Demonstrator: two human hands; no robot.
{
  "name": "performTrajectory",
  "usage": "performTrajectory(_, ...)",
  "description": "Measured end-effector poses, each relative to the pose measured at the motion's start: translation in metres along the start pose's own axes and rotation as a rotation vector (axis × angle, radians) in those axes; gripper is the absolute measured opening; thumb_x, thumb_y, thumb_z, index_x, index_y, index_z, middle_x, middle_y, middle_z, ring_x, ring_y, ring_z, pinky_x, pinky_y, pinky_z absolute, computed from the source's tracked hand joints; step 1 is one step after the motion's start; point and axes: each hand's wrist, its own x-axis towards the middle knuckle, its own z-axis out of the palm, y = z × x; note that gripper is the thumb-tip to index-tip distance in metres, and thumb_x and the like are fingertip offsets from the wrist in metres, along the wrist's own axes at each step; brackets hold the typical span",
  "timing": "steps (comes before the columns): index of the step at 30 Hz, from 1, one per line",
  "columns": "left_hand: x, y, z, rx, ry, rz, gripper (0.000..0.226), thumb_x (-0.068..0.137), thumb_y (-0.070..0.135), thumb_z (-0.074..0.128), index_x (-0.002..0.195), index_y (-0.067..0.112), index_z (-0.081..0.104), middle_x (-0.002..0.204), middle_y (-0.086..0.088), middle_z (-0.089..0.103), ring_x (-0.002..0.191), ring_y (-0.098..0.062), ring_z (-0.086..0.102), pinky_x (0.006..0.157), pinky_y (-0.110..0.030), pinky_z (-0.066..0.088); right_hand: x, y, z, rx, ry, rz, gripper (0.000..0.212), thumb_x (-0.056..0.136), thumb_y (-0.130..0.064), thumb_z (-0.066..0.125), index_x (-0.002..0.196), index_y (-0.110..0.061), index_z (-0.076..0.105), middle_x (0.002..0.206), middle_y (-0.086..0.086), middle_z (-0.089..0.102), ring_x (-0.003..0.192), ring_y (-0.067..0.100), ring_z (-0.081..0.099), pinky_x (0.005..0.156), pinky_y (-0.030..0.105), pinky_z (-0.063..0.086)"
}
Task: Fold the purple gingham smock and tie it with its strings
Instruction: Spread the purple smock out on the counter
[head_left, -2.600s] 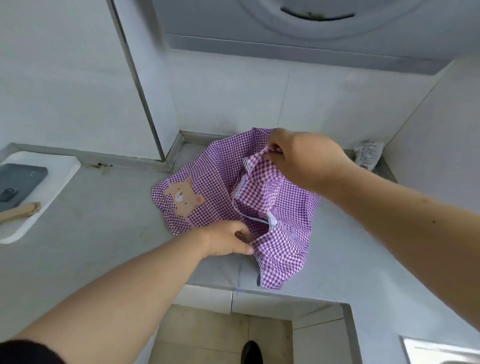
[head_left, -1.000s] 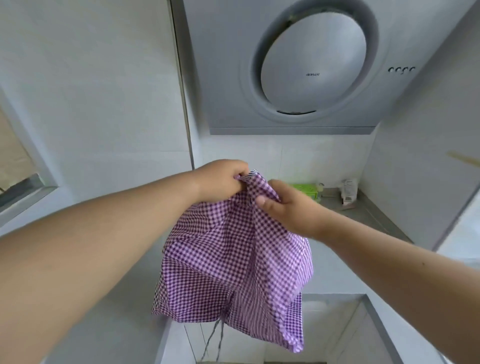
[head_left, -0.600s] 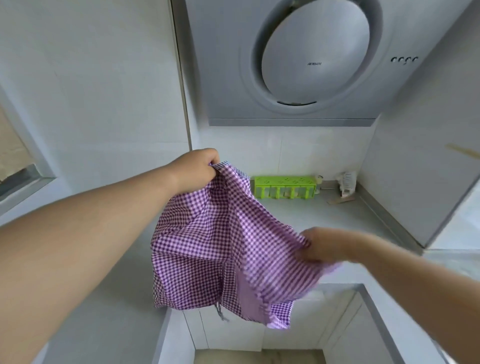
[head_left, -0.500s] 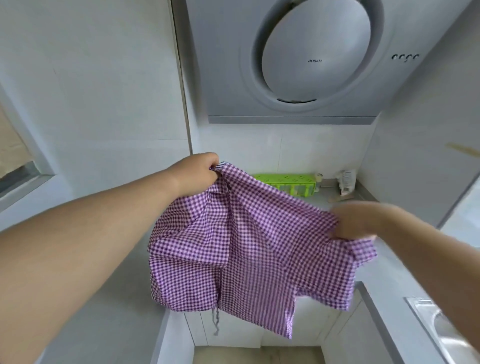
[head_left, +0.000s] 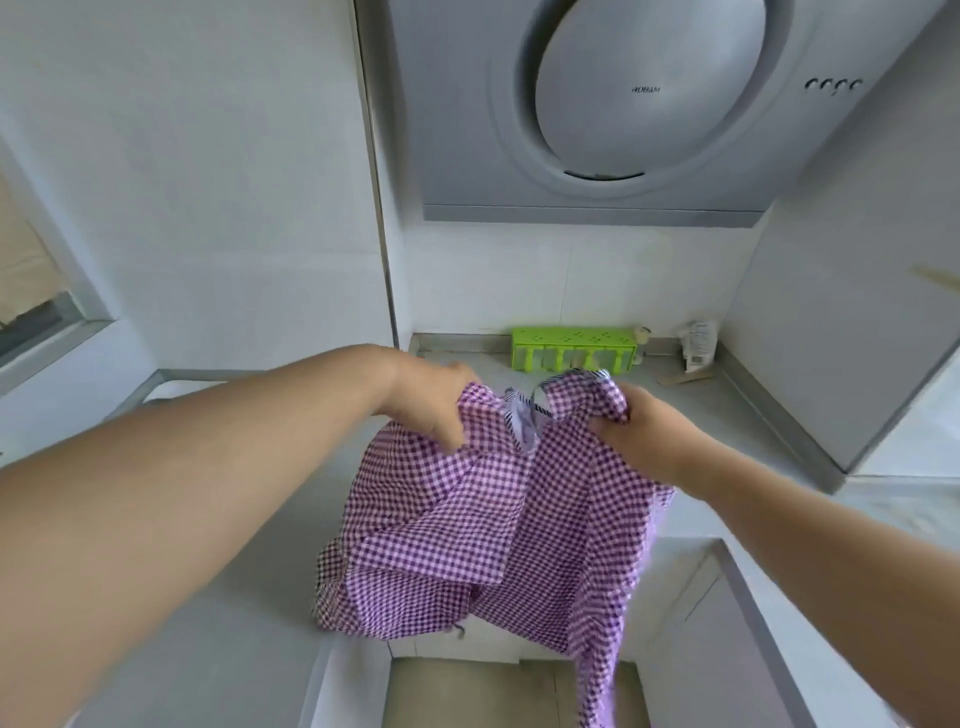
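Holding the smock (head_left: 483, 519) up in the air over the grey surface (head_left: 218, 613), the person is gripping its top edge in both fists: the left hand (head_left: 431, 405) is bunching one upper corner, the right hand (head_left: 641, 441) is clutching the other, and the fingers (head_left: 447, 434) of both are curling tight round the cloth. Between the two hands the neckline with its white label is sagging, and the rest is hanging in loose creases, its lower hem drooping past the front edge of the surface toward the floor. To my eye they are finding the shoulders before laying it flat. Doing this well probably means pulling the hands apart until the top edge is running straight, giving it a shake so the creases drop out, then lowering it squarely onto the surface. I am not seeing the strings clearly; a thin thread seems to be dangling at the hem.
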Motion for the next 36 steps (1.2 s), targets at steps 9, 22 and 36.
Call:
performTrajectory(9,0.028,-0.052,0.043,0.471,0.056,-0.004,0.031,0.101,0.033,0.059,0.073,0.02,0.055,0.075,0.002,0.06,0.066,-0.016,0.055,0.059,-0.032,0.045,-0.027,0.038,0.016,-0.38,-0.274,0.126,0.028,0.1,-0.043,0.054,0.11,-0.021,0.066,0.101,-0.002,0.071,0.092,0.017,0.067,0.088,0.039,0.056)
performTrajectory(22,0.016,-0.024,0.013,0.02,1.307,0.193,0.036,0.101,0.032,0.04,0.109,0.005,0.062,0.104,-0.024,0.067,0.095,-0.044,0.064,0.079,-0.047,0.051,0.004,-0.019,-0.074,-0.009,0.983,-0.393,0.015,0.089,-0.01,0.053,0.102,-0.012,0.059,0.105,0.01,0.066,0.099,0.032,0.057,0.089,0.042,0.044)
performTrajectory(36,-0.017,0.037,0.08,0.05,0.466,-0.208,0.034,0.108,0.043,0.043,0.111,0.016,0.063,0.108,-0.016,0.071,0.088,-0.031,0.066,0.076,-0.036,0.051,-0.034,0.057,-0.078,-0.226,0.252,-0.107,0.018,0.096,-0.028,0.051,0.087,-0.012,0.053,0.086,0.016,0.062,0.082,0.041,0.061,0.066,0.036,0.038)
